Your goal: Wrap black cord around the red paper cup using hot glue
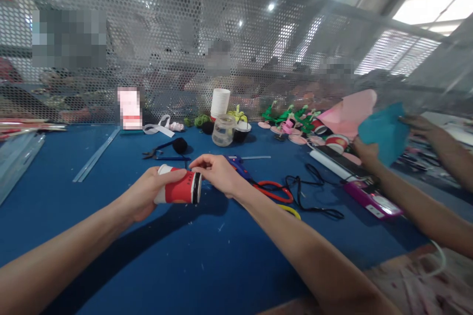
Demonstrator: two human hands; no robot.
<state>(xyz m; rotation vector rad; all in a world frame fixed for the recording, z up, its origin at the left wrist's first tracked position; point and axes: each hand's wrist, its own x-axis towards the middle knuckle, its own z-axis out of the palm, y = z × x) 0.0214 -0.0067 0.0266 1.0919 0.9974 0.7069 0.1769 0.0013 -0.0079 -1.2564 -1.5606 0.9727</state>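
Observation:
My left hand point(144, 192) is wrapped around a red and white paper cup point(177, 188), which lies sideways in the air above the blue table. Black yarn point(196, 188) circles the cup near its right end. Close to that end, my right hand point(216, 170) has thumb and forefinger pinched together, with a dark strand at the fingertips. Just behind the hands sits a black yarn ball point(180, 145), beside dark-handled pliers point(151, 153). A blue glue gun point(238, 165) lies partly hidden behind my right hand.
A clear jar point(223, 130), stacked white cups point(220, 102) and green yarn point(202, 120) stand at the back. Right of me are scissors point(277, 191), black cables point(305, 197), a purple power strip point(373, 199) and green-pink craft pieces point(290, 120). Another person's hands hold blue sheet material point(386, 133).

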